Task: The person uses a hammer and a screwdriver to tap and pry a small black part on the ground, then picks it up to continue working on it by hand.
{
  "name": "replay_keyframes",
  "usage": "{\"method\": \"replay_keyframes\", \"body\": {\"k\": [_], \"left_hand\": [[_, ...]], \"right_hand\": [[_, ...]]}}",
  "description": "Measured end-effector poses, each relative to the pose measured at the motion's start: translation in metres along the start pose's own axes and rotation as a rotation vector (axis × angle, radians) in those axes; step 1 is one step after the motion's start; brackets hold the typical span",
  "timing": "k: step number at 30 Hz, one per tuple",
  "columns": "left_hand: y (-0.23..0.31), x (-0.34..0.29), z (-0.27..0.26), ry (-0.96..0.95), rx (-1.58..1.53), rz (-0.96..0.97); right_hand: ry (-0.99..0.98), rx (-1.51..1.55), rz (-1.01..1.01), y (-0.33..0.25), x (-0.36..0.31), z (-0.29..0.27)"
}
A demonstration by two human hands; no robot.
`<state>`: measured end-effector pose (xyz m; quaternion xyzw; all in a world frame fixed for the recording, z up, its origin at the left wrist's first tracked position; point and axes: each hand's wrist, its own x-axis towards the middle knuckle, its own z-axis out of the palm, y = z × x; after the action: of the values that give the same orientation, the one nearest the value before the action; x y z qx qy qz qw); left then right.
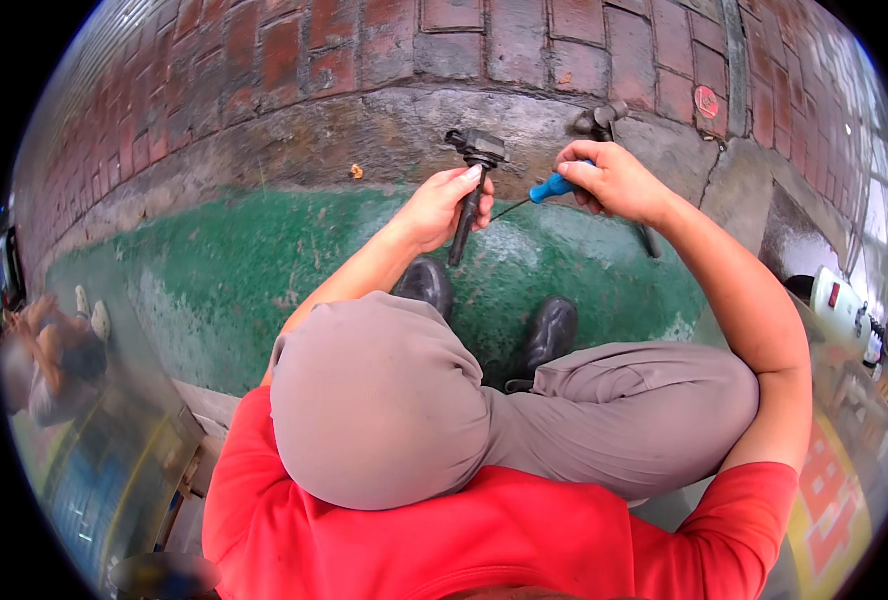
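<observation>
The left fingers (485,203) grasp a black coil-like part (470,210) around its stem, above the green floor (244,250); the right fingers (582,174) grasp a blue-handled screwdriver (552,189). The part seems light and stiff, its head perhaps fragile; the stem is the safer hold.

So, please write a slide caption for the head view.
Left hand holds a black ignition coil, right hand a blue-handled screwdriver, a hammer nearby.
</observation>
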<state>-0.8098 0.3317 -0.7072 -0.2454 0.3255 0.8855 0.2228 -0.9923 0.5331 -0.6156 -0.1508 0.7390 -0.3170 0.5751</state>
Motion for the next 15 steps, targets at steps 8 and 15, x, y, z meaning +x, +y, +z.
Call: {"method": "replay_keyframes", "body": {"k": [8, 15], "left_hand": [[-0.009, 0.005, -0.010, -0.158, -0.139, -0.016], [-0.012, 0.006, -0.013, -0.149, -0.148, -0.011]], "right_hand": [[0.022, 0.020, -0.003, 0.003, -0.014, -0.001], [-0.003, 0.011, -0.033, 0.002, -0.010, 0.000]]}}
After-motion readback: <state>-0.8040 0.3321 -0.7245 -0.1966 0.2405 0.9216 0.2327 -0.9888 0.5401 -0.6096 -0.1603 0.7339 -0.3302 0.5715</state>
